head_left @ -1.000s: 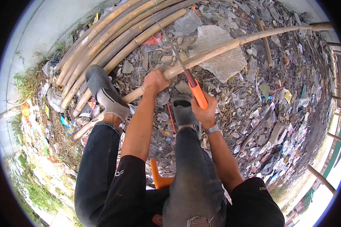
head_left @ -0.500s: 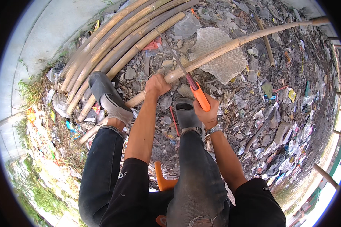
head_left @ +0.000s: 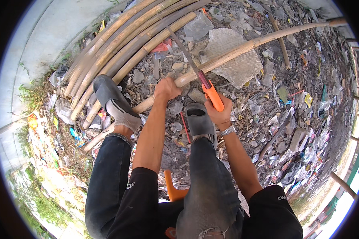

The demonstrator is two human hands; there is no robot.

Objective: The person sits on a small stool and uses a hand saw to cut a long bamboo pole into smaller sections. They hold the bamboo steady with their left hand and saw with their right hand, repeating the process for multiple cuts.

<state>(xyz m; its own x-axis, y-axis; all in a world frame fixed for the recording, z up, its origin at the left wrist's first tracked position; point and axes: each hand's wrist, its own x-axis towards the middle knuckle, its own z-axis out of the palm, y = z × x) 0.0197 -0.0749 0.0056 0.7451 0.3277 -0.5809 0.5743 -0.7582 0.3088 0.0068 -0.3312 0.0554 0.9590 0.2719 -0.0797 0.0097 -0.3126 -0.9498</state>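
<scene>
As handsaw (head_left: 190, 60) slides farther forward now, your right hand (head_left: 221, 112) grips its orange handle (head_left: 214, 98), left hand (head_left: 168, 88) clasps bamboo pole (head_left: 235, 52) crossing left edge of concrete slab (head_left: 231, 73); sawing looks underway, pole unsevered.

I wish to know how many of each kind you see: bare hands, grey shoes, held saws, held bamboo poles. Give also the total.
Bare hands: 2
Grey shoes: 2
Held saws: 1
Held bamboo poles: 1
Total: 6

Outdoor plot (head_left: 170, 157); litter (head_left: 308, 100), weeds (head_left: 46, 201)
</scene>
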